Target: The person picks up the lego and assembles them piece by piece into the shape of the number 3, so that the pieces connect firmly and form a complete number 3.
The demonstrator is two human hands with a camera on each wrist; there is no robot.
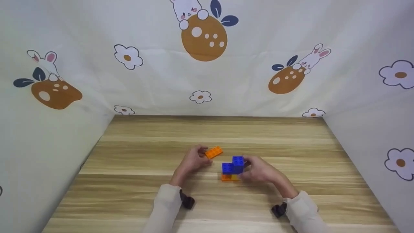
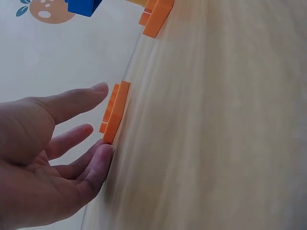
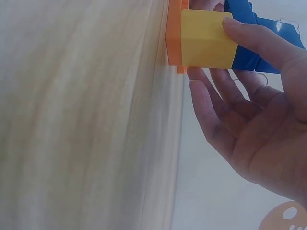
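A flat orange toy brick (image 1: 214,152) with studs on top lies on the table. My left hand (image 1: 195,158) is at its left end, a fingertip (image 2: 106,149) right at the brick's edge and the thumb apart from its studded face. To the right stands a stack of toy bricks: an orange plate (image 3: 174,38) at the bottom, a yellow block (image 3: 206,40) above it, and blue bricks (image 1: 238,164) on top. My right hand (image 1: 258,169) holds this stack from its right side, thumb on the yellow block and the other fingers behind it.
The wood-grain table (image 1: 129,200) is enclosed by pale cloth walls (image 1: 155,84) printed with rabbits, oranges and flowers. Small black devices (image 1: 187,201) sit at both wrists, beside the light sleeves (image 1: 166,207).
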